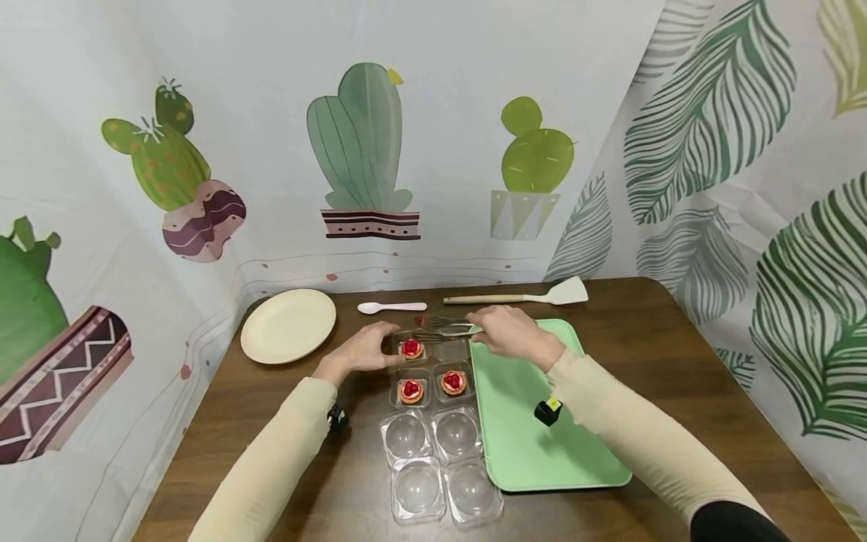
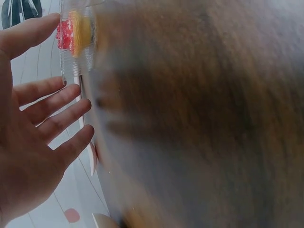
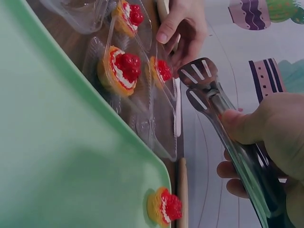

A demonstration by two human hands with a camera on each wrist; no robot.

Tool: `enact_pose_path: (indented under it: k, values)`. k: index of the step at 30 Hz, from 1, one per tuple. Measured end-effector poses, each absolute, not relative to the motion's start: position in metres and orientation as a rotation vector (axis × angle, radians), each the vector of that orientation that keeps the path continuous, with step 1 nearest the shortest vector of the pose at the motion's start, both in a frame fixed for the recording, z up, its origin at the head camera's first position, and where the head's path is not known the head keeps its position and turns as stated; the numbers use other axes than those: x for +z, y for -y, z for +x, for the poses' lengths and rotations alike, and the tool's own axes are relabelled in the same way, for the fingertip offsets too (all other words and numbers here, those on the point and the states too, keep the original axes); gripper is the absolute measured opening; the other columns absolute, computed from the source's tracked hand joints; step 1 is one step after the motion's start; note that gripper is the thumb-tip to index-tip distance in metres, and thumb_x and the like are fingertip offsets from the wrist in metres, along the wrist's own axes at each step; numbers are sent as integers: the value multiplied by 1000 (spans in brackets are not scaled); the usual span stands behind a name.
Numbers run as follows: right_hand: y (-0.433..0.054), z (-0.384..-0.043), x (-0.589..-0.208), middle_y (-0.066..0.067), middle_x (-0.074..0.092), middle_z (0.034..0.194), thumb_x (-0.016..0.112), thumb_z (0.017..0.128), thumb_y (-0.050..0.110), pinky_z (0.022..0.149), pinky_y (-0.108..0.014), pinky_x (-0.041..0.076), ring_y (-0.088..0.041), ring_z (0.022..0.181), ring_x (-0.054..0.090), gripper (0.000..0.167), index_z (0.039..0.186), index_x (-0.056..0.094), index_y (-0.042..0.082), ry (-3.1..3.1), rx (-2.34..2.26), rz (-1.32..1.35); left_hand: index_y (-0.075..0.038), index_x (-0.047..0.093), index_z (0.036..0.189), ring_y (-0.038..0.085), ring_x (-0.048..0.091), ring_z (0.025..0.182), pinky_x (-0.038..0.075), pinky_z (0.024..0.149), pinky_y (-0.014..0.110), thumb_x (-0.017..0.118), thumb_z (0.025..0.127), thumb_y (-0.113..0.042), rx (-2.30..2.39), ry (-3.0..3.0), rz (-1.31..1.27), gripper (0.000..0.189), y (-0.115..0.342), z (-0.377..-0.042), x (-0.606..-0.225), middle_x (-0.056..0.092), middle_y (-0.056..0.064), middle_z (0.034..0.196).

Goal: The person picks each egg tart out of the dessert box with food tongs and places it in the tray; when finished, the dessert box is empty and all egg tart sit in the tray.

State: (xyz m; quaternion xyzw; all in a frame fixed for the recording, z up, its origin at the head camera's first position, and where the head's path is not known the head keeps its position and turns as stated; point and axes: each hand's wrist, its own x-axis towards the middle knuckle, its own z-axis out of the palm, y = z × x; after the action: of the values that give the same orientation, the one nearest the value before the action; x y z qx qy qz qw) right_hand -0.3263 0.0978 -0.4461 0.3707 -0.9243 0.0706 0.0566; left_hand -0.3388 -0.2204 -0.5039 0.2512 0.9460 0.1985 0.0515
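My right hand [image 1: 504, 331] grips metal tongs [image 3: 204, 90] with slotted ends, nothing between them. The tongs hover above the far end of a clear plastic container [image 1: 433, 369]. Three small red-topped tarts sit in its cups: a far-left tart [image 1: 411, 348], a near-left tart [image 1: 410, 391] and a near-right tart [image 1: 453, 382]. My left hand [image 1: 366, 348] is at the container's far left side, thumb and fingers spread, fingertips right at its rim. Another tart [image 3: 164, 206] rests at the far end of the green tray [image 1: 542, 444], hidden behind my right hand in the head view.
The container's clear lid [image 1: 440, 467] lies opened toward me, left of the tray. Along the back are a cream plate [image 1: 287, 325], a white spoon [image 1: 393, 307] and a white spatula [image 1: 518, 298] with a wooden handle. A patterned cloth hangs behind the table.
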Motion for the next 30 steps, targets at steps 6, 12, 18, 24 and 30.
enact_pose_path:
  k: [6,12,18,24,30]
  values:
    - [-88,-326,-448,-8,70,113,70,90,27,63,-37,58,-24,83,70,37,122,65,8,2800,202,1144,1,54,134,28,53,126,41,109,41,75,79,-38,622,-2874,762,70,221,-338,-504,59,16,132]
    - [-81,-326,-449,-10,70,115,71,89,25,58,-30,56,-22,79,70,38,121,65,7,2793,215,1172,0,55,132,26,55,124,43,108,40,75,79,-37,625,-2877,763,67,221,-338,-505,60,15,129]
    - [-77,-326,-451,-12,69,117,72,88,25,65,-34,59,-25,87,70,41,124,64,6,2794,175,1187,0,55,131,27,55,123,43,107,41,75,79,-38,622,-2879,760,68,221,-337,-504,60,15,129]
    - [-72,-325,-449,-12,70,113,71,88,27,65,-35,59,-25,86,70,39,121,65,6,2789,119,1203,0,56,131,26,56,123,43,107,40,76,79,-38,622,-2873,740,67,221,-337,-505,61,14,129]
    - [-67,-325,-449,-11,71,111,71,89,27,67,-35,59,-25,88,69,38,120,65,6,2791,87,1210,-2,57,130,26,56,123,43,107,40,76,79,-39,610,-2879,733,66,221,-338,-506,61,13,128]
